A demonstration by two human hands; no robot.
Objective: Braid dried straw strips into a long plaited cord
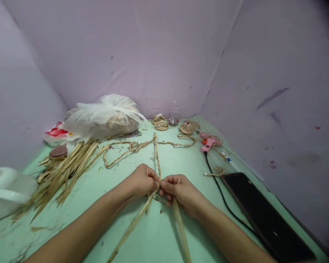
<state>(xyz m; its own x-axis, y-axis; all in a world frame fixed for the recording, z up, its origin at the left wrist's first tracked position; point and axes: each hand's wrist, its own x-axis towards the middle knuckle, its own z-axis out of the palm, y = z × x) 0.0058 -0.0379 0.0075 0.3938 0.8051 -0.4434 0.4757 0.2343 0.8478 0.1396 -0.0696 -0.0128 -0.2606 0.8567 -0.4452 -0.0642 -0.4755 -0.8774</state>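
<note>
Near the middle of the pale green table, my left hand (147,179) and my right hand (181,190) meet at the near end of a braided straw cord (157,157). Both are closed, thumbs and fingers pinching the strands where the braid ends. Loose flat straw strips (134,223) hang from there toward me, one under each hand. The cord runs straight away from my hands. Farther back, more twisted cord (134,147) lies looped to the left, and another stretch curls off to the right. My fingers partly hide the pinched spot.
At left lie a bundle of dry straw (68,171), a white jug (8,191) and a stuffed plastic bag (106,117). Woven straw pieces (161,125) and a bead jar (173,121) stand at the back. A pink glue gun (209,143), its black cable and a dark tray (265,215) are right.
</note>
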